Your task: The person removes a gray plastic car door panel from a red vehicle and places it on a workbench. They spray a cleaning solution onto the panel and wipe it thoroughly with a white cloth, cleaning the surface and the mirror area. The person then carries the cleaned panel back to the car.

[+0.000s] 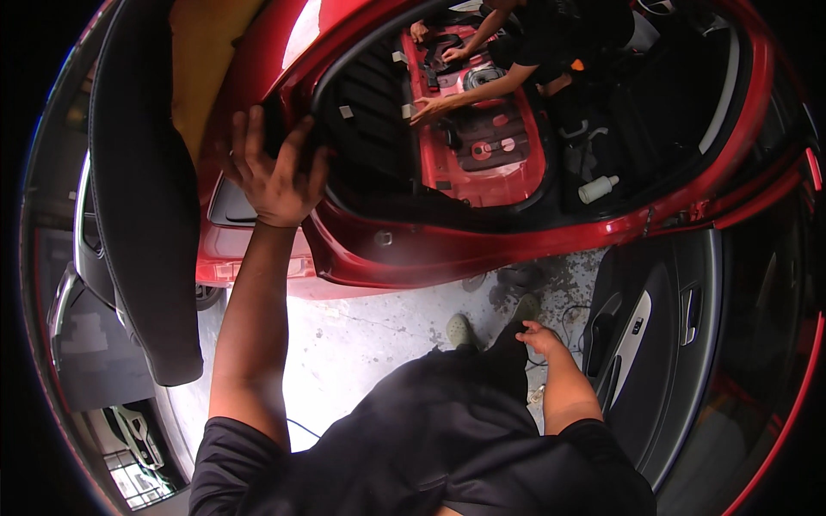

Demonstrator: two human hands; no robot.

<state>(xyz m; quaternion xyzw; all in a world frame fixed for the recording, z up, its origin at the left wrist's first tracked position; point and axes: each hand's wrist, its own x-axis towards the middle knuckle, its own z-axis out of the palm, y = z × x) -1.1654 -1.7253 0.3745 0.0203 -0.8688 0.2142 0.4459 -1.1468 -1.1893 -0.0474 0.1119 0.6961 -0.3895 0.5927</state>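
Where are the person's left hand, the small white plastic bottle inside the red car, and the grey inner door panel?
Left hand (274, 176), head view: back of the hand.
Small white plastic bottle (597, 188), head view: middle of its body.
Grey inner door panel (667, 344), head view: bare panel beside the handle.

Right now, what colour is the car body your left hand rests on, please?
Glossy red, clearest in the head view: car body.

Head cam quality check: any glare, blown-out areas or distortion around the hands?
Head view: the concrete floor is blown out white beside the left forearm; glare streaks the red car body; fisheye bends the open door; the left hand on the door frame reads clearly; the right hand is dimmer.
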